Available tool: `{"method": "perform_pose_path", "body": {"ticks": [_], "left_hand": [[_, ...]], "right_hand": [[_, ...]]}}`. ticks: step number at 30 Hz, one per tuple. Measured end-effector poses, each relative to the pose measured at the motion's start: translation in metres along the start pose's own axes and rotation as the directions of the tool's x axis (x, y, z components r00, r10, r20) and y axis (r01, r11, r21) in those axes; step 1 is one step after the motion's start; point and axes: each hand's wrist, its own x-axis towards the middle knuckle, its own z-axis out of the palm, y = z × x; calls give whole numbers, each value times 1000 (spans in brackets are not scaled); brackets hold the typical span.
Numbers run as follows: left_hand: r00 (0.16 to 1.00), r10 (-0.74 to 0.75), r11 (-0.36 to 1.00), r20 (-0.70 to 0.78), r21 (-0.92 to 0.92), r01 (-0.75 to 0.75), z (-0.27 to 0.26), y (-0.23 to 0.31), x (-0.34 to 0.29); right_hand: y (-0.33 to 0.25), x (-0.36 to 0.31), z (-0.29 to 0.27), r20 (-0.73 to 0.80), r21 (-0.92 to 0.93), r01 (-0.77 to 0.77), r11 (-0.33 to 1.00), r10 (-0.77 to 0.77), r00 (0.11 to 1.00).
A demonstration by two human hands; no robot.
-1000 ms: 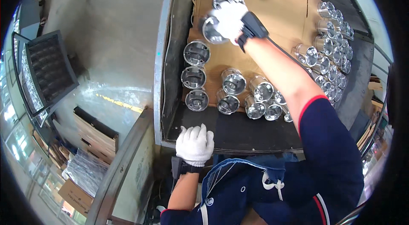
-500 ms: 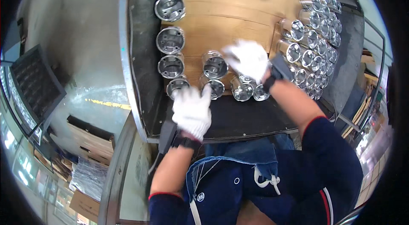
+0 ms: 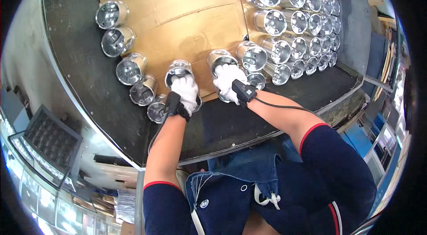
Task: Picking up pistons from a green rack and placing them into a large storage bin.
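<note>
My left hand (image 3: 185,91), in a white knit glove, curls its fingers over the open end of a shiny metal piston (image 3: 178,67). Another piston, mostly hidden, lies under that hand. My right hand (image 3: 229,79), gloved alike, has its fingers in the open rim of a second piston (image 3: 219,57); part of one more shows below it. Just right of the right hand are two more pistons, one (image 3: 252,56) behind the other (image 3: 256,80). All lie on cardboard (image 3: 191,26) with their hollow ends toward me.
A spaced line of pistons (image 3: 130,69) runs along the left side. Several tight rows of pistons (image 3: 297,22) fill the right. A black-lined tray wall (image 3: 71,57) with a metal edge bounds the left; a dark front ledge (image 3: 222,124) lies nearest me.
Both hands have come onto pistons; the right moved left and down from above the cardboard, the left reached forward. The view has turned and shifted toward the right side.
</note>
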Motion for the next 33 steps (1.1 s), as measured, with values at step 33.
{"method": "perform_pose_path", "body": {"ticks": [33], "left_hand": [[802, -563, 729, 198, -337, 595, -184, 130, -80]], "right_hand": [[95, -41, 30, -265, 430, -207, 879, 342, 901]]}}
